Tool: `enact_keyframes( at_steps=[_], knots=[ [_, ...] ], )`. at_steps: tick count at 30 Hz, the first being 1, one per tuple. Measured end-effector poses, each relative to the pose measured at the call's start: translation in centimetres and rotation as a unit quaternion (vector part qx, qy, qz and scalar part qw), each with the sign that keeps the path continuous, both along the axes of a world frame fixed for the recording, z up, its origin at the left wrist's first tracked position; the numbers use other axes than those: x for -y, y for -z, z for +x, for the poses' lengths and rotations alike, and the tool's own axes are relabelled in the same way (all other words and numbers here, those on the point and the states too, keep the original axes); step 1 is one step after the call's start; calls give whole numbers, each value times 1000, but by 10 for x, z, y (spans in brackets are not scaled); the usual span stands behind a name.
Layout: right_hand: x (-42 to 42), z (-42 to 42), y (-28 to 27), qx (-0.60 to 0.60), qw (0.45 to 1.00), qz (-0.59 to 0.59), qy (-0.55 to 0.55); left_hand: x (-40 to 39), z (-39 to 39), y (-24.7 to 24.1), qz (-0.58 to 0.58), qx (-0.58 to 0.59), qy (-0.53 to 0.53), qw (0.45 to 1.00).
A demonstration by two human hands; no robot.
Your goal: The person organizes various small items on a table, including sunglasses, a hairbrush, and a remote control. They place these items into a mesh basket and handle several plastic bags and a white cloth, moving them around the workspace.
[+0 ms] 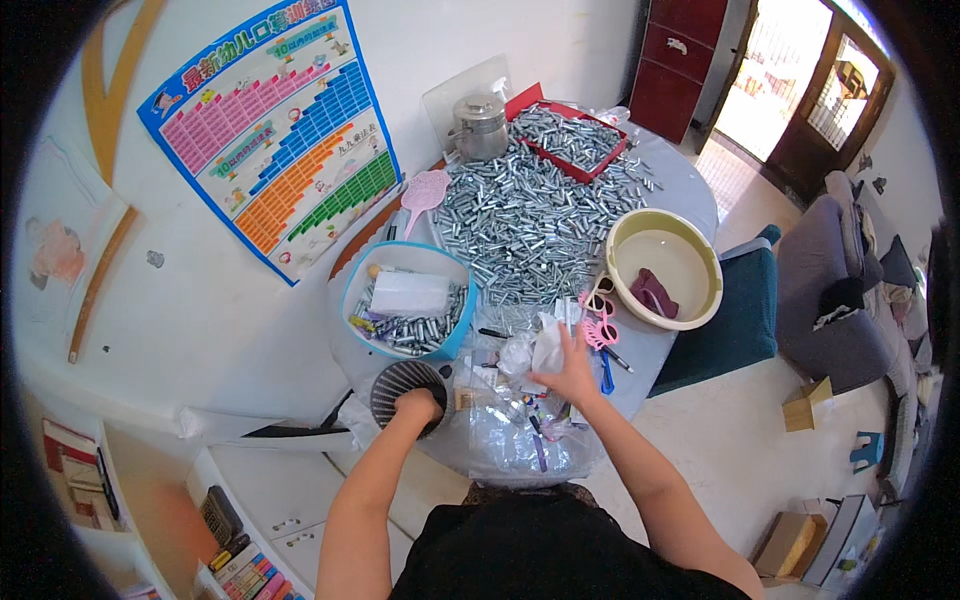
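Note:
My left hand (418,406) reaches down into a dark ribbed basket (384,382) at the near left of the table. Its fingers are hidden inside, so what they hold cannot be seen. With fingers and thumb spread, my right hand (574,375) is at a white crumpled tissue (547,346). Beside that tissue lies a crumpled clear plastic bag (516,354). Pink sunglasses (600,330), a blue cutter-like tool (607,373) and a marker pen (619,360) are just right of my right hand. Clear plastic sheeting (502,442) and small odds and ends spread below it.
Loose metal cylinders (525,225) heap across the table, with more in a red box (592,172). A blue-rimmed tub (469,319) of metal parts stands left, a cream basin (705,300) with a maroon cloth right. A metal pot (480,131) and pink fly swatter (424,191) are behind.

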State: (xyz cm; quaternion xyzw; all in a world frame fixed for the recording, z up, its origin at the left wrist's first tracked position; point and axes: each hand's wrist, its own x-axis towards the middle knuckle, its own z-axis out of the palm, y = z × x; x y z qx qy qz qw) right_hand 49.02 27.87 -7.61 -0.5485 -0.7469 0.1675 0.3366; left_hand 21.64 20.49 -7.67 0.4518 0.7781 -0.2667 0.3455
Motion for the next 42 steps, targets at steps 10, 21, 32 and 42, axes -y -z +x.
enact_keyframes(
  at_steps=[10, 21, 32, 42],
  knots=[
    [-28, 13, -10, -152, 986, -53, 44, 13, -9, -51, 168, 16, 49, 984],
    [-58, -25, -57, -396, 898, -82, -175, -22, 35, -109, 516, 183, 19, 837],
    [-47, -42, -33, -99, 974, -77, -190, -90, 18, -68, 532, 498, -344, 592],
    [-50, -18, 50, -61, 994, -52, -69, -91, 12, -25, 515, 477, -274, 657]
  ],
)
